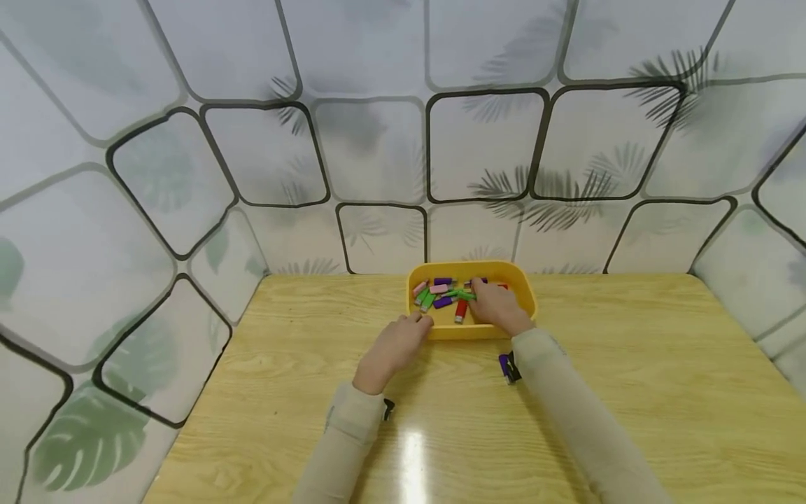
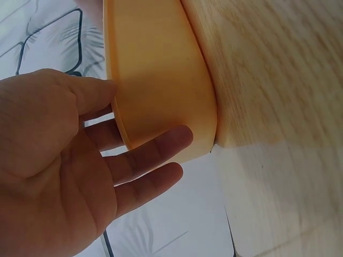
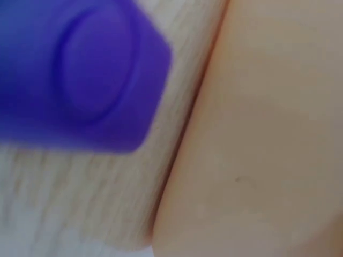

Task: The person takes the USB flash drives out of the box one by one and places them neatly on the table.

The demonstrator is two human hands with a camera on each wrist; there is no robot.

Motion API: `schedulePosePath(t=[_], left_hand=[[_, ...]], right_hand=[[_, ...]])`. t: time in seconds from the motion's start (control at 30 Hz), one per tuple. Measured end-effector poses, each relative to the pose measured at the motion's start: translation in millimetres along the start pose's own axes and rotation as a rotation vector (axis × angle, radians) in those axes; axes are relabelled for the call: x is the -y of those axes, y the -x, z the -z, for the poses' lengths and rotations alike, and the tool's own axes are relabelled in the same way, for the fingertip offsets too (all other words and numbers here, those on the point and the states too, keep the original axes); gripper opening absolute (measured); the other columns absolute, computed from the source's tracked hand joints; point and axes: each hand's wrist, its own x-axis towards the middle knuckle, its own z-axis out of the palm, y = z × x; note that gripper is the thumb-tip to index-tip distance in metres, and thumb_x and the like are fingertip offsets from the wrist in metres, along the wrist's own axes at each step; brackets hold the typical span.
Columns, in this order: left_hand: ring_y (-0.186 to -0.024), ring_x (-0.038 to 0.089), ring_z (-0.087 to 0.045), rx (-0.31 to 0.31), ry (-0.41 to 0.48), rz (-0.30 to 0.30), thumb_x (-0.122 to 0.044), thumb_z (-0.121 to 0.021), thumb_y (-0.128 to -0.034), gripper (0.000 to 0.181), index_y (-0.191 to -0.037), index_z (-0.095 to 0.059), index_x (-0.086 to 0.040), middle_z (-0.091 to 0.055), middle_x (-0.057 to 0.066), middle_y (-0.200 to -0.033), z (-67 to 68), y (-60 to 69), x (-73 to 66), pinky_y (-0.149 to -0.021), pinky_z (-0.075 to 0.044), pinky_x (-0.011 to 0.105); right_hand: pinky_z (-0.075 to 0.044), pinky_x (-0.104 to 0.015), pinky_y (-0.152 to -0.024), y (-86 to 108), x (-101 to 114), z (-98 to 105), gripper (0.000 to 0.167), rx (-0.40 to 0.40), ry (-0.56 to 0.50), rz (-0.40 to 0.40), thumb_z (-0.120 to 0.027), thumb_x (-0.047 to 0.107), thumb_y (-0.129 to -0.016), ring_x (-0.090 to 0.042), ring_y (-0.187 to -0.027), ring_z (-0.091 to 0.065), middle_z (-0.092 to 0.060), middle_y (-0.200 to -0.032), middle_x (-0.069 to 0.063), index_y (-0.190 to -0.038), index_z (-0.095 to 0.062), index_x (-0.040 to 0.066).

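A yellow bin with several small pink, green, purple and red sticks stands by the wall. My left hand is at its near left corner; in the left wrist view that hand grips the wall of the bin at the rim, two fingers along the outside. Inside the bin, on the right, my right hand reaches down beside a green stick and a red stick; its fingertips are partly hidden. The right wrist view does not show the hand, only the bin wall.
Below my right wrist is a purple stick, large and blurred in the right wrist view; whether it touches the table is unclear. A wooden table meets a patterned wall covering behind the bin.
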Motion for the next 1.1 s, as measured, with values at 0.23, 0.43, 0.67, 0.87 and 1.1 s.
schedulePosePath(t=[0.23,0.43,0.67,0.87,1.1], left_hand=[[-0.089,0.026,-0.062,0.000,0.011,-0.008,-0.019,-0.040,-0.1080,0.024,-0.115,-0.061,-0.010,-0.063,0.008,-0.109,-0.1,-10.0,-1.6,-0.074,-0.053,0.040],[-0.095,0.026,-0.061,0.039,0.025,0.044,-0.019,-0.041,-0.1079,0.026,-0.120,-0.062,-0.011,-0.062,0.008,-0.115,-1.4,-9.2,2.0,-0.079,-0.053,0.041],[-0.102,0.030,-0.060,0.014,0.046,0.021,-0.016,-0.044,-0.1064,0.023,-0.119,-0.062,-0.011,-0.059,0.013,-0.121,-3.2,-2.5,1.6,-0.085,-0.052,0.044],[-0.102,0.030,-0.059,-0.027,0.049,0.024,-0.018,-0.046,-0.1060,0.021,-0.116,-0.063,-0.011,-0.058,0.013,-0.122,2.9,-0.9,3.7,-0.082,-0.052,0.043],[-0.093,0.026,-0.058,-0.051,0.047,0.004,-0.020,-0.049,-0.1053,0.019,-0.113,-0.064,-0.012,-0.059,0.010,-0.111,4.4,2.2,4.9,-0.075,-0.052,0.039]], right_hand=[[-0.036,-0.032,-0.048,12.2,-1,15,0.022,-0.118,-0.181,-0.031,-0.048,0.029,-0.103,-0.021,-0.054,-0.049,-0.058,-0.078,-0.012,-0.106,-0.047,0.008],[-0.034,-0.029,-0.046,41.1,5,12,0.021,-0.327,-0.360,0.018,-0.056,0.024,-0.100,-0.017,-0.050,-0.044,-0.065,-0.094,-0.014,-0.111,-0.053,0.006],[-0.044,-0.032,-0.058,82.7,11,12,0.019,-0.598,-0.494,0.054,-0.064,0.014,-0.094,-0.023,-0.069,-0.060,-0.067,-0.087,-0.013,-0.108,-0.066,0.001],[-0.047,-0.035,-0.065,99.3,9,25,0.015,-0.660,-0.522,0.094,-0.064,0.009,-0.094,-0.024,-0.073,-0.060,-0.066,-0.087,-0.014,-0.105,-0.067,-0.001],[-0.044,-0.033,-0.060,108.9,8,29,0.014,-0.462,-0.466,0.078,-0.062,0.014,-0.094,-0.020,-0.067,-0.053,-0.066,-0.090,-0.011,-0.102,-0.063,0.002]])
